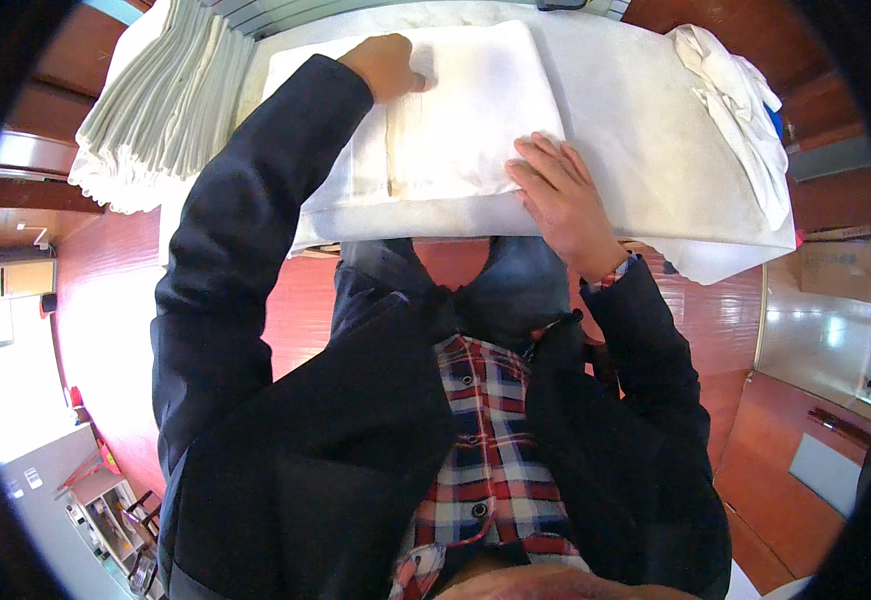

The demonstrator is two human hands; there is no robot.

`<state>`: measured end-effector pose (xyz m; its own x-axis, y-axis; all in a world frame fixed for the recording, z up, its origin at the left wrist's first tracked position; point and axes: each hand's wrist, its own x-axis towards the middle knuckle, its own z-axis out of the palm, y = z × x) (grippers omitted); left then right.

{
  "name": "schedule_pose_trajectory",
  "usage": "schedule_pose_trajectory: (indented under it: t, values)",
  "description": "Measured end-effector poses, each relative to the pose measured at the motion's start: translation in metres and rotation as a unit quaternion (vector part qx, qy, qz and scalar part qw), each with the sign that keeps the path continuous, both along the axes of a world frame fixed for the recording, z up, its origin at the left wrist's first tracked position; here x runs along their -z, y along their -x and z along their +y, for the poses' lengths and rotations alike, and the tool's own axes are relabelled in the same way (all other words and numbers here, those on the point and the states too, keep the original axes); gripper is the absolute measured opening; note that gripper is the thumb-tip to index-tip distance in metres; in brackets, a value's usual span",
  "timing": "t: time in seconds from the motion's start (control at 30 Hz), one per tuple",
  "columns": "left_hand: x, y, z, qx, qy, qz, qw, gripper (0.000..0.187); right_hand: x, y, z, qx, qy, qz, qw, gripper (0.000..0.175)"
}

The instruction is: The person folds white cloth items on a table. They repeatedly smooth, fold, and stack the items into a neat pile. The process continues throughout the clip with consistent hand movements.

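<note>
A white cloth point(465, 112), folded into a flat rectangle, lies on the table in front of me. My left hand point(384, 66) rests on its upper left part, fingers curled and thumb pointing right; whether fabric is pinched under it is hidden. Below that hand, a crease or folded edge runs toward the cloth's front edge. At the lower right corner, my right hand point(559, 196) lies flat with its fingers extended, the fingertips touching the fabric.
A tall stack of folded white cloths point(173, 97) stands at the table's left end. Crumpled white fabric point(735, 112) hangs over the right end. A pale cover point(623, 150) drapes the table, and a dark object point(561, 4) sits at the far edge.
</note>
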<state>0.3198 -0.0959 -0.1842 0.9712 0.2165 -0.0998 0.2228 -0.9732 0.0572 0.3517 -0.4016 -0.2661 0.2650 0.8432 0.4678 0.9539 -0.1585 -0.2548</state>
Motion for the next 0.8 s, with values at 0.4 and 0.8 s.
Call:
schedule_pose_trajectory:
  t: [0.4,0.8]
  values:
    - [0.035,-0.035,0.036,-0.203,0.314,-0.109,0.921,0.028,0.007,0.007,0.003,0.016,-0.026,0.007,1.000,0.036]
    - [0.057,-0.062,0.063,-0.163,0.250,-0.098,0.949,0.016,0.002,0.008,0.003,0.017,-0.018,0.027,0.999,0.037]
